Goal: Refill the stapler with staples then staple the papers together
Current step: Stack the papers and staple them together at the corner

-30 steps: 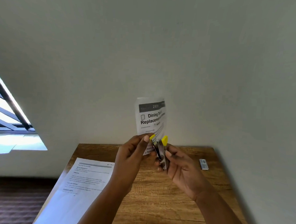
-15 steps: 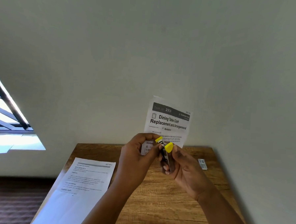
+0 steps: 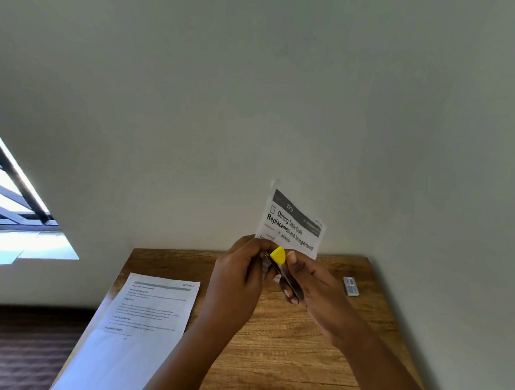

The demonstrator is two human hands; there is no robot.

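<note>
A small stapler (image 3: 279, 260) with a yellow tip and a dark metal body is held up in front of me, above the wooden table (image 3: 286, 360). My right hand (image 3: 311, 290) grips the stapler's body from the right. My left hand (image 3: 240, 271) grips a printed sheet (image 3: 293, 223) headed "Dining Table Cloth Replacement and Arrangement" and presses against the stapler's left side. The sheet sticks up and tilts to the right behind the stapler. A second printed sheet (image 3: 142, 317) lies flat on the table's left part, hanging over its left edge.
A small box of staples (image 3: 350, 286) lies on the table at the right, near the back. The table stands in a corner between two pale walls. A barred window (image 3: 8, 199) is at the left, dark carpet below it.
The held sheet has swung to the right and tilted clockwise. Both hands have closed together round the stapler, so only one yellow tip shows now.
</note>
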